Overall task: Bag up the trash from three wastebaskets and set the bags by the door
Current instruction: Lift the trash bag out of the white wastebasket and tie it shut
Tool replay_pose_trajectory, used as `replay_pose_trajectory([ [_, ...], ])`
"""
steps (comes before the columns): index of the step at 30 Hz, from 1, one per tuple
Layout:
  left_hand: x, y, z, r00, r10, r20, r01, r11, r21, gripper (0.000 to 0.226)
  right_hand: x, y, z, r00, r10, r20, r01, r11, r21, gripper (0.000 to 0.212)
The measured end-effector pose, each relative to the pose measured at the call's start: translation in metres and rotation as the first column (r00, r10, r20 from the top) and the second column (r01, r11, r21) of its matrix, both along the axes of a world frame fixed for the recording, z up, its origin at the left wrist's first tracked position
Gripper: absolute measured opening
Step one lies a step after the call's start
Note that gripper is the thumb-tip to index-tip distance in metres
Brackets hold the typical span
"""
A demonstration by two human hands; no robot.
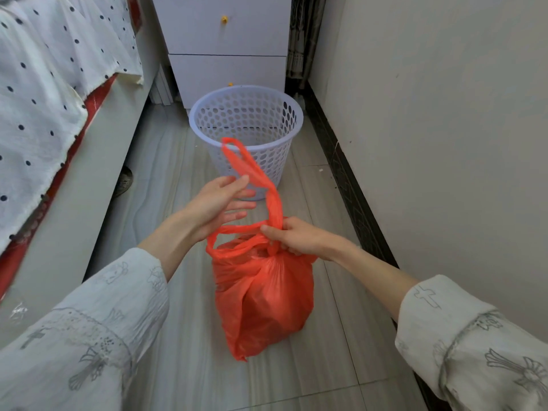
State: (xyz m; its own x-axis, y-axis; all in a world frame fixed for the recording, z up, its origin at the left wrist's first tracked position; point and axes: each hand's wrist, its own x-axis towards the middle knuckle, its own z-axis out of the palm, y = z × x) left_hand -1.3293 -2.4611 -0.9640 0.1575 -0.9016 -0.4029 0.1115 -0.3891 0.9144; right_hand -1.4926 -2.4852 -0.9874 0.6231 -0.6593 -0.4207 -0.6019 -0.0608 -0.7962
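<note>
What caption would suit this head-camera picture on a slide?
Right hand pinches the red bag's handles, left hand open beside them, before a wastebasket.

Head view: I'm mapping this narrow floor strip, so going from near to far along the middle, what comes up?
Orange bag on the floor, right hand gripping its neck, left hand open by the raised handle, perforated wastebasket, white drawer cabinet.

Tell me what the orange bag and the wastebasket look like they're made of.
Orange bag: thin plastic film, slightly glossy and translucent; it crumples and its handles twist into strips. Wastebasket: rigid moulded plastic, pale lavender-white, matte; it has a smooth rim and regular round holes through the wall.
</note>
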Motion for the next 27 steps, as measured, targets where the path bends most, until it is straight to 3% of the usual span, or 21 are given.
replay_pose_trajectory([
  [3, 0.000, 0.012, -0.015, 0.951, -0.096, 0.294, 0.100, 0.995, 0.001, 0.057, 0.002, 0.000, 0.002, 0.997, -0.075, -0.023, 0.076, 0.996, 0.045, 0.044],
  [5, 0.004, 0.019, -0.025, 0.837, -0.255, 0.484, 0.263, 0.963, 0.051, 0.061, 0.003, -0.003, 0.002, 0.991, -0.134, -0.019, 0.135, 0.988, 0.073, 0.048],
  [8, 0.004, 0.025, -0.031, 0.623, -0.403, 0.671, 0.453, 0.884, 0.111, 0.069, -0.001, -0.010, 0.001, 0.977, -0.209, -0.034, 0.211, 0.970, 0.117, 0.051],
  [10, 0.001, 0.026, -0.035, 0.389, -0.418, 0.821, 0.535, 0.828, 0.168, 0.074, -0.004, -0.012, -0.002, 0.975, -0.217, -0.058, 0.223, 0.965, 0.139, 0.051],
  [12, -0.002, 0.026, -0.037, 0.188, -0.343, 0.920, 0.572, 0.800, 0.181, 0.063, -0.005, -0.012, -0.006, 0.976, -0.208, -0.069, 0.216, 0.964, 0.153, 0.051],
  [15, -0.008, 0.025, -0.031, 0.063, -0.289, 0.955, 0.585, 0.786, 0.199, 0.032, -0.005, -0.015, -0.011, 0.980, -0.193, -0.052, 0.199, 0.967, 0.161, 0.050],
  [19, -0.021, 0.024, -0.016, 0.086, -0.332, 0.939, 0.577, 0.785, 0.225, 0.019, -0.016, -0.027, -0.018, 0.974, -0.224, -0.031, 0.225, 0.973, 0.039, 0.046],
  [23, -0.028, 0.023, -0.007, 0.304, -0.349, 0.886, 0.597, 0.795, 0.108, 0.017, -0.034, -0.037, -0.031, 0.968, -0.245, -0.045, 0.241, 0.967, -0.081, 0.038],
  [27, -0.020, 0.022, -0.010, 0.484, -0.395, 0.781, 0.575, 0.816, 0.057, 0.028, -0.038, -0.037, -0.039, 0.939, -0.336, 0.072, 0.335, 0.942, 0.030, 0.038],
])
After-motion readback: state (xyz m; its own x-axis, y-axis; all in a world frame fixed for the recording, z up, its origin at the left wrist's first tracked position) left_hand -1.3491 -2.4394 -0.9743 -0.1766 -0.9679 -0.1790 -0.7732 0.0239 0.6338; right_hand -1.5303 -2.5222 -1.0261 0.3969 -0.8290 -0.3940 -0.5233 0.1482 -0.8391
